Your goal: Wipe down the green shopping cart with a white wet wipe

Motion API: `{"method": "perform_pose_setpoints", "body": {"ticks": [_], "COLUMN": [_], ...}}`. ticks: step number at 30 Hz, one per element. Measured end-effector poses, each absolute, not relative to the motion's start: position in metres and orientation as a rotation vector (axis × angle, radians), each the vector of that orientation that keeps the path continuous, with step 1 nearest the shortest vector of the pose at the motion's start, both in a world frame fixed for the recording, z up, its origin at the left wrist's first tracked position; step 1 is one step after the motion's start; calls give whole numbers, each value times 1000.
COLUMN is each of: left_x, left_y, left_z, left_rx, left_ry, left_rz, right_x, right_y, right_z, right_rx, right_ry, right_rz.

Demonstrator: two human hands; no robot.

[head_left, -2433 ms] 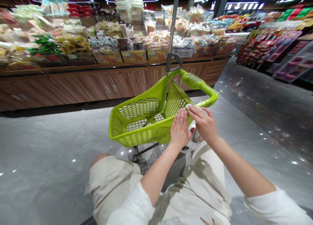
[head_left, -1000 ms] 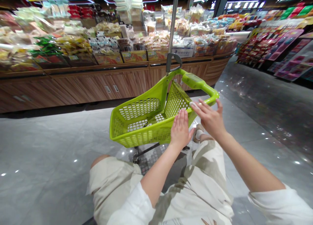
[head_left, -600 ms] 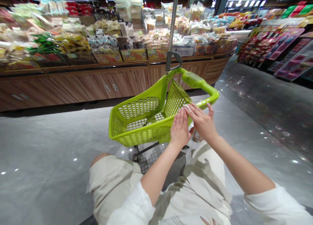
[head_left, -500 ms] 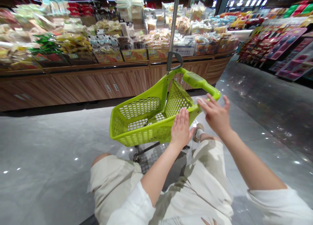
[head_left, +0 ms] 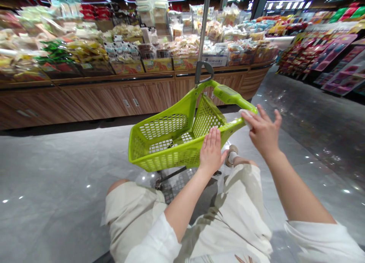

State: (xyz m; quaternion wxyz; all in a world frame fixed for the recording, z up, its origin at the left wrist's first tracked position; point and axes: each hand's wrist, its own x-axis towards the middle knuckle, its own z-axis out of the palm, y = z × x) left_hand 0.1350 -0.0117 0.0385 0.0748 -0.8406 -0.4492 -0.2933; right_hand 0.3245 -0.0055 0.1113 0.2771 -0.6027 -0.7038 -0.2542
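A bright green plastic shopping cart (head_left: pixel 168 152) stands in front of me, its basket holding nothing that I can see. My left hand (head_left: pixel 212 148) lies flat on the near side wall, fingers stretched over the rim. At the right end of the cart's handle, my right hand (head_left: pixel 261 129) presses a small white wipe (head_left: pixel 246 116) against the green corner. Its thumb and fingers hold the wipe, with the outer fingers raised. A grey pole with a grey loop (head_left: pixel 204 72) rises from the far side of the handle.
Behind the cart runs a wood-panelled display counter (head_left: pixel 119 99) piled with packaged snacks. More racks of goods (head_left: pixel 302 53) stand at the right. My knees flank the cart's near side, above a shiny grey tiled floor (head_left: pixel 51 171).
My right hand has slid right along the handle's near arm to its outer corner, carrying the white wipe. My left hand and the cart have stayed in place.
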Motion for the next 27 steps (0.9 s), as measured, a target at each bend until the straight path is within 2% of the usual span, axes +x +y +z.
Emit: {"method": "perform_pose_setpoints", "body": {"ticks": [3,10,16,22,27], "left_x": [137,135,135,134,130], "left_y": [-12,-11,-11,-13,-15], "left_z": [38,37,38,37,37], "left_rx": [-2509,-2532,-2533,-2536,-2503], "left_ry": [-1360,-1351,-1343,-1341,-1340], "left_rz": [-888,-903,-909,-941,-929], "right_x": [332,290,318,266,311], "right_y": [-3,-17,0,-17,-9], "right_z": [108,84,99,79,94], "right_rx": [-1645,-1450,-1630,-1456,-1565], "right_ry": [-1723,-2071,-1658,-2021,-1756], "right_rz": [-703,-656,-689,-625,-684]}}
